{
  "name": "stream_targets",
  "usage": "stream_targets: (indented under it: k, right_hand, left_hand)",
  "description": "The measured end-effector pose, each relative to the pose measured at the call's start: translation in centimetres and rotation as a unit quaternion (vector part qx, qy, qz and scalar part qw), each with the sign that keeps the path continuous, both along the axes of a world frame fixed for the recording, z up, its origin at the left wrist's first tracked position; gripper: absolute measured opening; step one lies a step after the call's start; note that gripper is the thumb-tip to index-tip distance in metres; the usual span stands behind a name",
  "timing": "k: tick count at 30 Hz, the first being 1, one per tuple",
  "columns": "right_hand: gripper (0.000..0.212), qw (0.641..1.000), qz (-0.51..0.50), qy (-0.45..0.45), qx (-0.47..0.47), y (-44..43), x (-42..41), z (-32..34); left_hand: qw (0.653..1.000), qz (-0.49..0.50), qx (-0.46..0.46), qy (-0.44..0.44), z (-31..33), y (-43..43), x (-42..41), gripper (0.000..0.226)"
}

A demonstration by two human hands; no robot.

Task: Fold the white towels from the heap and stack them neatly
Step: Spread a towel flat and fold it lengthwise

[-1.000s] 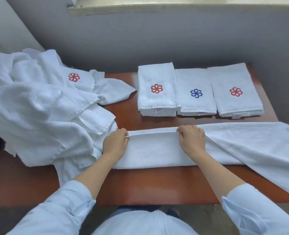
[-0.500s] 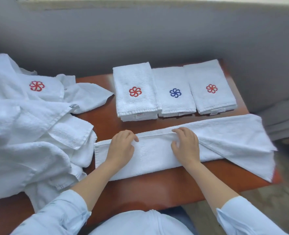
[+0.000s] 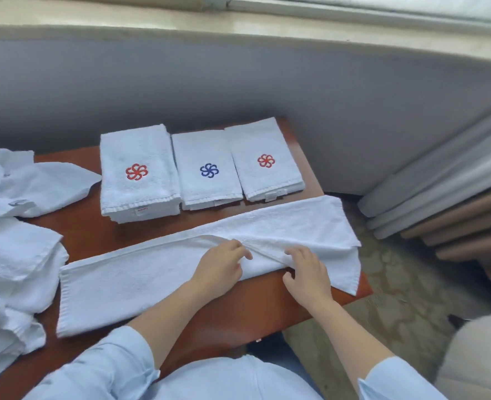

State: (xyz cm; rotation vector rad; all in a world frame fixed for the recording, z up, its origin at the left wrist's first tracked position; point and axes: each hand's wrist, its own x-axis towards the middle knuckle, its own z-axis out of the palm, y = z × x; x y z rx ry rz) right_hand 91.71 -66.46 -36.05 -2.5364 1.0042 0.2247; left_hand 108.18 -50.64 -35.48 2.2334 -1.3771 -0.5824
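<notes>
A long white towel [image 3: 129, 281] lies across the brown table [image 3: 88, 226], folded lengthwise on its left part. Its right end is still spread, and one corner hangs over the table's right edge. My left hand [image 3: 221, 265] rests on the towel's middle, fingertips at the slanting fold line. Just to its right, my right hand [image 3: 307, 269] holds the towel's near edge, fingers on top and thumb at the edge. Behind the towel stand three folded stacks: a red-flower one [image 3: 139, 174], a blue-flower one [image 3: 208, 168] and a second red-flower one [image 3: 264, 160]. The heap of unfolded towels [image 3: 13, 255] fills the left.
A grey wall [image 3: 238, 82] with a window sill above it runs behind the table. Right of the table is floor [image 3: 397, 298], with stacked grey and brown slats [image 3: 454, 203] leaning by the wall. A pale rounded object [image 3: 480, 356] sits at the lower right.
Both hands have slid to the right along the towel, from its left half to its middle and right part. The view has turned to the right, so less of the heap shows.
</notes>
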Motion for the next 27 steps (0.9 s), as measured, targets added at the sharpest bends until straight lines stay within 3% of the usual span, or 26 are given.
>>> stream_targets:
  k: [12,19,22,27]
  right_hand:
    - [0.056,0.982,0.181,0.055,-0.025,-10.2,-7.7,-1.6]
    - [0.029,0.961,0.267,0.037,-0.068,-12.2,-7.6,-1.4]
    - [0.018,0.972,0.228,0.044,-0.042,-12.7,-6.9,-0.7]
    - [0.017,0.993,0.103,-0.057,0.0,-15.0,-5.5,1.2]
  left_hand:
    - [0.993,0.011,0.058,-0.098,-1.9,-8.9,-7.7,0.039]
    - [0.983,0.071,0.096,-0.141,-2.4,-10.5,-8.7,0.036]
    - [0.982,0.079,0.099,-0.14,-2.2,-11.0,-8.5,0.02]
    - [0.98,0.121,0.112,-0.107,-1.4,-12.1,-7.1,0.009]
